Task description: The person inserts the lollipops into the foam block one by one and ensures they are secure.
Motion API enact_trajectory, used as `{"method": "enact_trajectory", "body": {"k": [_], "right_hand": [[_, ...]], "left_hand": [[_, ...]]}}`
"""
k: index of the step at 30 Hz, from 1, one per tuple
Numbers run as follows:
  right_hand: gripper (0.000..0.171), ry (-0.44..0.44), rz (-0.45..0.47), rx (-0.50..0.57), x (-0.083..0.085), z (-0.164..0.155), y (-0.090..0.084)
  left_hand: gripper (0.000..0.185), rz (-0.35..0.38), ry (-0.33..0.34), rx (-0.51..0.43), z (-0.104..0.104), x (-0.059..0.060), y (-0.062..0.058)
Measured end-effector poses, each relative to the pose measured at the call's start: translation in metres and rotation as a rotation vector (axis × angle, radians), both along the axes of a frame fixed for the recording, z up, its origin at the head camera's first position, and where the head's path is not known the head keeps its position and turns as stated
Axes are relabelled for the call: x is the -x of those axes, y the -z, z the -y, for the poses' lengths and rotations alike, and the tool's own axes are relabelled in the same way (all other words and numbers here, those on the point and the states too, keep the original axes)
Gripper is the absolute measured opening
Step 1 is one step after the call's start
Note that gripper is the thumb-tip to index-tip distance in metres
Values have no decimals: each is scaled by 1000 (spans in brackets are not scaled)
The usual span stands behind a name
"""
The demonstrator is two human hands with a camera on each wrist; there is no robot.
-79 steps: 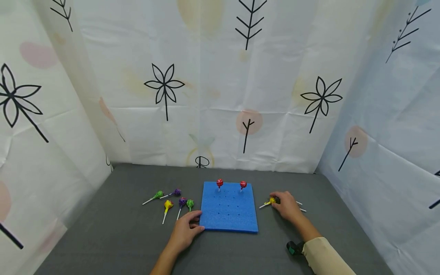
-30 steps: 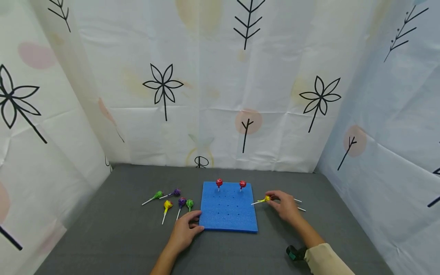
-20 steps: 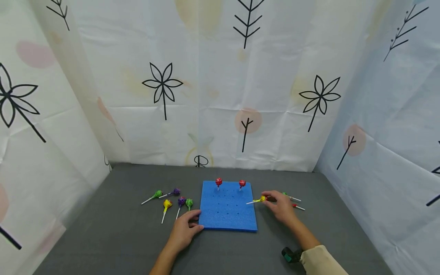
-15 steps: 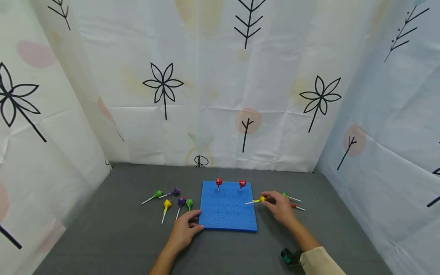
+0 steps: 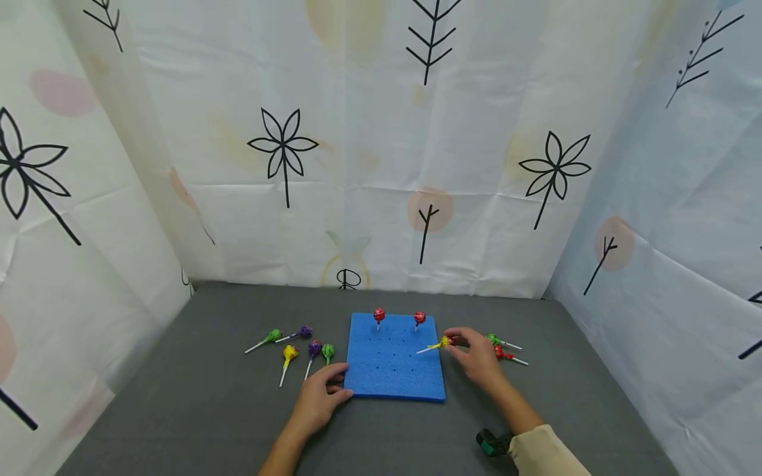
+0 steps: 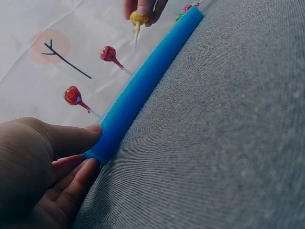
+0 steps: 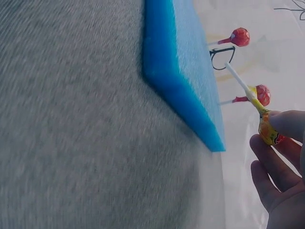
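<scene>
My right hand (image 5: 478,359) pinches a yellow lollipop (image 5: 445,341) by its candy head, above the right edge of the blue foam board (image 5: 393,383). In the right wrist view, the lollipop's white stick (image 7: 237,76) points toward the board, its tip apart from the surface. My left hand (image 5: 317,400) holds the board at its left edge near the front corner; in the left wrist view the thumb (image 6: 76,138) and curled fingers (image 6: 78,183) meet at that corner. Two red lollipops (image 5: 379,315) (image 5: 419,318) stand upright in the board's back row. Small holes dot its face.
Left of the board lie several lollipops: green (image 5: 274,336), purple (image 5: 306,332), yellow (image 5: 290,354), another purple (image 5: 315,348) and another green (image 5: 328,352). A green one (image 5: 493,338) and a red one (image 5: 500,353) lie behind my right hand. Printed cloth walls (image 5: 357,165) surround the grey table (image 5: 393,436).
My right hand has picked the yellow lollipop off the table at the right and carried it left over the board's edge. My left hand has stayed at the board.
</scene>
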State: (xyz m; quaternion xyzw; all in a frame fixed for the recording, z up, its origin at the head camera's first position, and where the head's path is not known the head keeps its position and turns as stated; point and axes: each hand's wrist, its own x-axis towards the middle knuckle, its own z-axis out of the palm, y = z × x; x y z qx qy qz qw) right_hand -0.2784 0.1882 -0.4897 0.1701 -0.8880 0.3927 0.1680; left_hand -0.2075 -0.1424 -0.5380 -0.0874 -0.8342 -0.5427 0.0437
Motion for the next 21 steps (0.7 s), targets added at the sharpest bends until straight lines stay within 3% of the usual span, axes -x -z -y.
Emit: {"method": "enact_trajectory", "body": {"k": [21], "right_hand": [[26,-104,-118,-63,7,20,0]], "left_hand": [[47,-10,-8,-6,0,0,0]]}}
